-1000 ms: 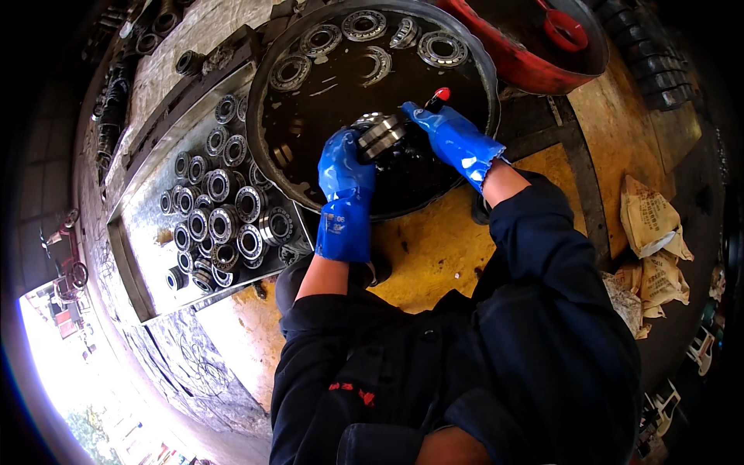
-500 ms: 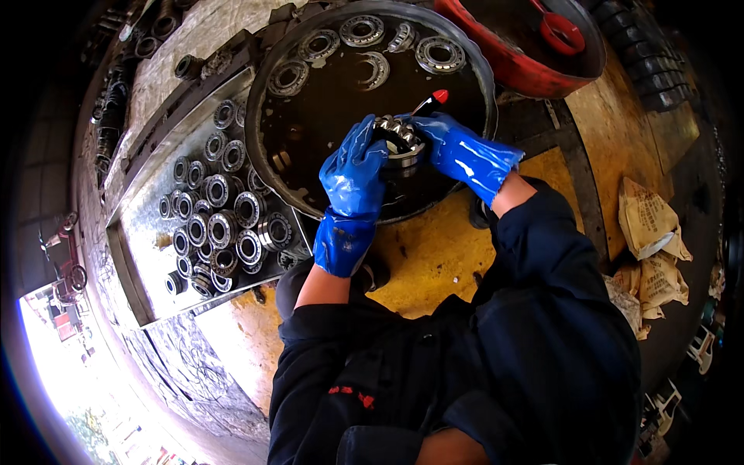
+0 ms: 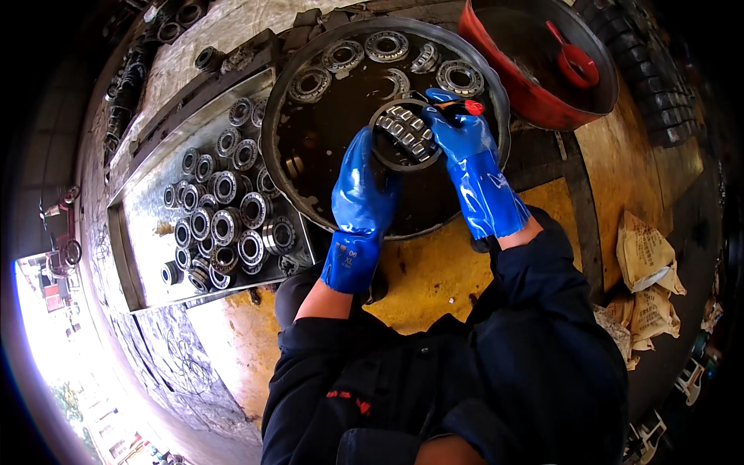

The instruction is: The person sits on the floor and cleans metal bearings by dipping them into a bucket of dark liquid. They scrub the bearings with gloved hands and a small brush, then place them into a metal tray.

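basin [image 3: 273, 167]: dark middle and 6 o'clock half open to a hand | 10 to 2 o'clock rim: lined with loose bearings [image 3: 386, 45] | centre: held bearing [image 3: 403, 133] between left hand [image 3: 363, 194] and right hand [image 3: 463, 147] | 9 o'clock: tray [image 3: 147, 209] packed with bearings | 2 o'clock: red tub [image 3: 535, 97] blocks | 6 o'clock: yellow bench [image 3: 434, 267] open

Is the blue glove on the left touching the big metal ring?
Touching. The head view shows the left hand with its fingers wrapped against the edge of the bearing ring, no gap.
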`<state>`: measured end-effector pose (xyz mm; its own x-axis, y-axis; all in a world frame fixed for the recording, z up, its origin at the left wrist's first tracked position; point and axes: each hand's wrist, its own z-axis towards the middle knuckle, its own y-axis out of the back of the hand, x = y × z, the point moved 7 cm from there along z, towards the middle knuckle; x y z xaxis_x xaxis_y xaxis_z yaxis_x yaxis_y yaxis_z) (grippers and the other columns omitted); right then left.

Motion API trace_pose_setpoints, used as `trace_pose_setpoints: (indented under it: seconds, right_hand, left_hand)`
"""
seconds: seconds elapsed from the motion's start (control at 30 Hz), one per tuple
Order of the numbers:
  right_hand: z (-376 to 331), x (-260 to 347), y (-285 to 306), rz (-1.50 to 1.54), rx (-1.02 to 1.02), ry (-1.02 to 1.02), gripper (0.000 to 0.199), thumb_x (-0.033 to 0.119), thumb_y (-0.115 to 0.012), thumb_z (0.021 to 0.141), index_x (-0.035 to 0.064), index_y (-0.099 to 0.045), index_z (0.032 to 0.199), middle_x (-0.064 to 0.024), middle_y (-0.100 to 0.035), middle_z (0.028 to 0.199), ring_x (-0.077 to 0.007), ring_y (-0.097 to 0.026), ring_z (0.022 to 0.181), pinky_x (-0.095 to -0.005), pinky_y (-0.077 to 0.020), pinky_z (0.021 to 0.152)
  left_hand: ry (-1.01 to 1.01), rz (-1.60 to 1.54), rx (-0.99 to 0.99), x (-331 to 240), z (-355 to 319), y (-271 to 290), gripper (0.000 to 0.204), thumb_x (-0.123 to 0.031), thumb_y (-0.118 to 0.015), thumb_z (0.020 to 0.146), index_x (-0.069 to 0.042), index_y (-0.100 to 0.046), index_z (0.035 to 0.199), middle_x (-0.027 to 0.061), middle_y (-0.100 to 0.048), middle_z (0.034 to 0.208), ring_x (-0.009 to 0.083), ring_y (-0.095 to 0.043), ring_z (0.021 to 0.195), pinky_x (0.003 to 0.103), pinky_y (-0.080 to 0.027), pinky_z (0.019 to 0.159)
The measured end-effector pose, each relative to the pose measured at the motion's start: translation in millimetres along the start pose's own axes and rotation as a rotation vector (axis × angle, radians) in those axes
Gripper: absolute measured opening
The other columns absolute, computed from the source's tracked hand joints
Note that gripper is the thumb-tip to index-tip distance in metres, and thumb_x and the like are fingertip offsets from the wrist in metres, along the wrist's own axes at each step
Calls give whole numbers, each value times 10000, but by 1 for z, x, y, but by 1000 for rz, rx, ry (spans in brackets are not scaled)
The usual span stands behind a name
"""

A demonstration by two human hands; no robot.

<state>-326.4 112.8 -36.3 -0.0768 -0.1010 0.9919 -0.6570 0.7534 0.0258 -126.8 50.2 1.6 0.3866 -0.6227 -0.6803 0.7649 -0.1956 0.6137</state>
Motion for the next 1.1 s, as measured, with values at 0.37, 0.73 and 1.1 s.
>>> trace_pose_setpoints:
  seconds: [0.37, 0.73, 1.1]
  right_hand:
    - [-2, -9, -16, -45, 98, 127, 423, 20, -741, 886, 12, -648, 1298, -109, -716, 1161, -156, -670, 1049, -295, -544, 924]
    - [-10, -58, -8, -363, 224, -191, 390, 289, -685, 927, 26, -682, 1215, -130, -740, 1023, -239, -713, 912, -356, -546, 843]
    - [-8, 5, -25, 97, 337, -100, 458, 388, -724, 937, 18, -691, 1204, -90, -738, 958, -107, -687, 725, -206, -519, 642]
  left_hand:
    - [1098, -1296, 479, 47, -38, -62, 354, -248, -620, 983, -45, -613, 1273, 119, -707, 1125, 220, -690, 968, 394, -583, 799]
    - [979, -1052, -90, 150, -62, -85, 267, -1, -687, 791, 6, -697, 1058, 138, -733, 973, 213, -708, 798, 343, -567, 706]
    - [1111, -753, -18, 173, -62, -84, 253, -37, -776, 711, 14, -693, 944, 116, -703, 807, 214, -678, 637, 335, -537, 552]
